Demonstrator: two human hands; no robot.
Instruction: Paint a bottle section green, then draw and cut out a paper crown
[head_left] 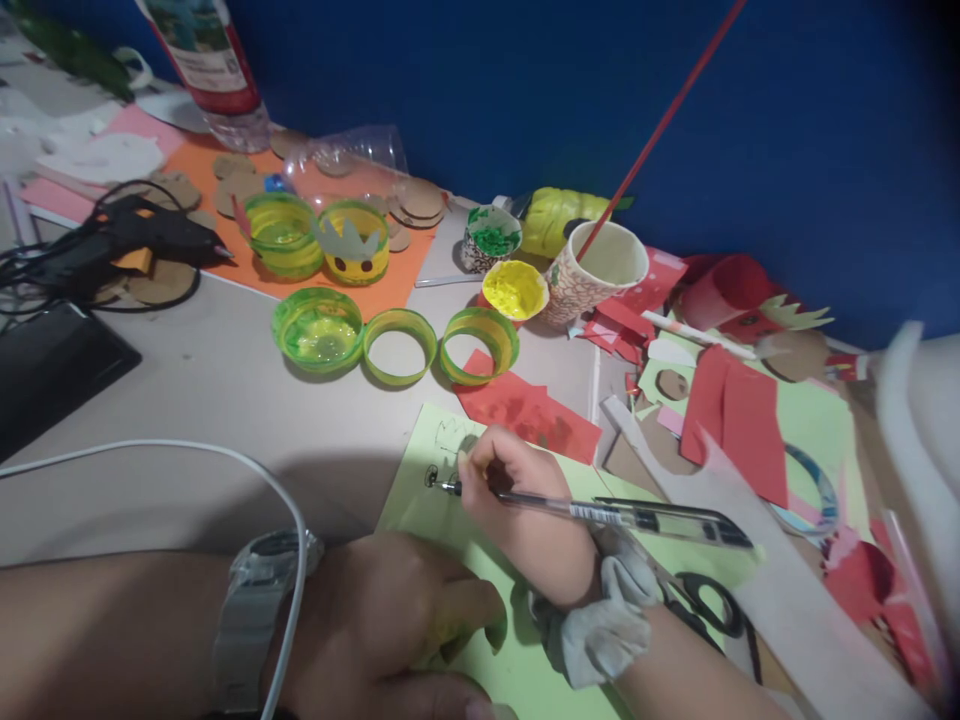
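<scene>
My right hand point(517, 500), with a grey scrunchie point(600, 620) at its wrist, is closed around a clear-barrelled pen point(551, 502). The pen's tip touches a light green sheet of paper point(409, 510) beside a small dark oval drawing point(431, 475). Above it a faint crown-like outline shows. My left hand point(405, 620), wearing a grey watch point(262, 590), lies on the lower left of the sheet with bent fingers apart and nothing seen in them. A craft knife point(675, 522) and black scissors point(705, 600) lie right of my right hand.
Green-yellow rings point(399, 318) stand beyond the paper. Behind them are a paper cup point(604, 255) with a red stick and a yellow paint cup point(516, 292). A glue gun point(142, 235) lies left; a white cable point(289, 500) crosses my left wrist. Red paper scraps point(739, 400) lie right.
</scene>
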